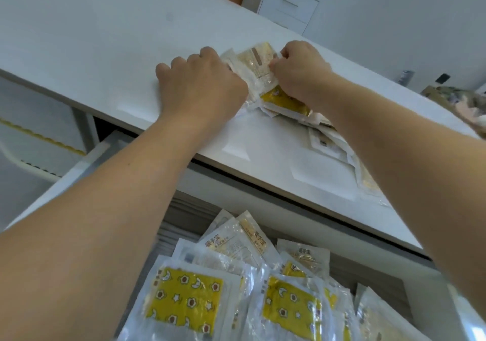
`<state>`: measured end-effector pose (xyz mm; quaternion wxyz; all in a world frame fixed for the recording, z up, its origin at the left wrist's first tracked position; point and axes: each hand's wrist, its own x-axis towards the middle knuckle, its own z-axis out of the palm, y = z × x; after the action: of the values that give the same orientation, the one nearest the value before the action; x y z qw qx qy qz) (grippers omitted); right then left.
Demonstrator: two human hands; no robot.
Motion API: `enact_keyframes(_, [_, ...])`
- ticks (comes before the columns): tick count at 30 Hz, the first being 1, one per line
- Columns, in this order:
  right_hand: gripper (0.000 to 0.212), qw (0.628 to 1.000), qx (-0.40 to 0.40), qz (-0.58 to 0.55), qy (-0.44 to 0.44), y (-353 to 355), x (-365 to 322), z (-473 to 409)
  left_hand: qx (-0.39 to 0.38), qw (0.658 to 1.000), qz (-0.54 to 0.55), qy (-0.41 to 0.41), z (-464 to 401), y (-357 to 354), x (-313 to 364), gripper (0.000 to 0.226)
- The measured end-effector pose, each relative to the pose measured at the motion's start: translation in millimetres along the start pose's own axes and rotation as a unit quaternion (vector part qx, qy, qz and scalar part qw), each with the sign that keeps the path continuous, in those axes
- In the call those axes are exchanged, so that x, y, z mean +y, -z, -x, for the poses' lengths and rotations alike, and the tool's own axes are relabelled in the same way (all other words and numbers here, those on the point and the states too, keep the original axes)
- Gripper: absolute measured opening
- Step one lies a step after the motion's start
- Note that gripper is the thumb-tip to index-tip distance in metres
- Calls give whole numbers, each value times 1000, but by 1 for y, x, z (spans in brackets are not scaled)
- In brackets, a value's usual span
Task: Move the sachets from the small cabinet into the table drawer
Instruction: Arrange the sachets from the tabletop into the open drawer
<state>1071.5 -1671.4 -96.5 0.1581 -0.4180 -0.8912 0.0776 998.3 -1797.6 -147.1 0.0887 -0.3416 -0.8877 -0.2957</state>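
Yellow-printed sachets point(265, 77) between two hands point(200, 85)

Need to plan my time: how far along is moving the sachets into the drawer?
Partly done: many sachets already lie in the open drawer. In hand: left hand and right hand gather a pile on the tabletop. Left: that pile and loose ones beside it.

Drawer sachets point(184, 304) cropped; fingertips seemingly hidden
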Motion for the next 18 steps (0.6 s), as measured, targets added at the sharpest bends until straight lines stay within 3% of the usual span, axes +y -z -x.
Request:
enact_keyframes(4, [13,988,112,-91,46,17,34,77,-54,994,91,-34,5,11,7,30])
enact_keyframes(7, [17,983,124,-133,28,28,73,138,-109,976,173,-80,27,15,19,31])
enact_keyframes(10, [16,978,79,-191,-35,40,119,193,-195,943,222,-150,63,21,42,26])
enact_keyframes(13, [6,963,16,-264,-60,55,156,235,-240,918,191,-250,100,24,63,27])
enact_keyframes(15, [9,955,-18,-291,-53,62,173,256,-246,908,141,-309,123,23,72,25])
enact_keyframes(18, [16,964,-87,-241,-73,59,194,281,-185,893,84,-402,150,16,78,26])
